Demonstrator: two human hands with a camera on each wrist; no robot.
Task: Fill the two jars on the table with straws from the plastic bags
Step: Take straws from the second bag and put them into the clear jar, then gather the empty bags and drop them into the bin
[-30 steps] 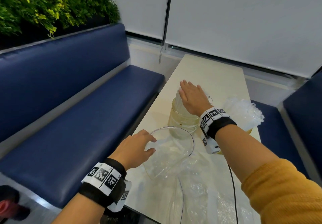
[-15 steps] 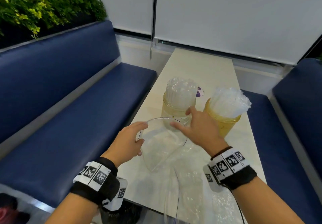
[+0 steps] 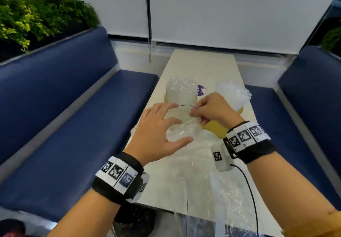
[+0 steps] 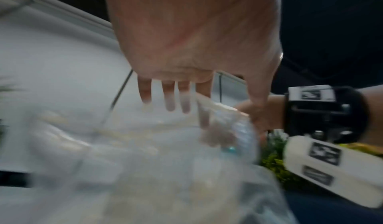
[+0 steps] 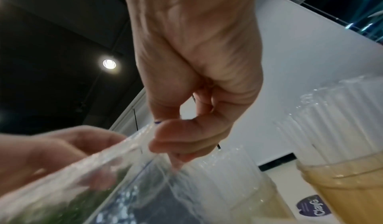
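Two yellowish jars stand mid-table, both packed with clear straws: the left jar and the right jar. In front of them a clear plastic bag with a thin blue rim line is raised off the table between my hands. My right hand pinches the bag's rim between thumb and fingers. My left hand is spread with straight fingers against the bag's left side, index tip at the rim. The left wrist view is blurred.
More crumpled clear plastic lies on the pale table toward its near edge, crossed by a black cable. A purple label lies behind the left jar. Blue benches flank the table; plants stand at the back left.
My right hand left the top of the left jar, came back to the bag and took its rim. The bag rose off the table, and my left hand's fingers spread out.
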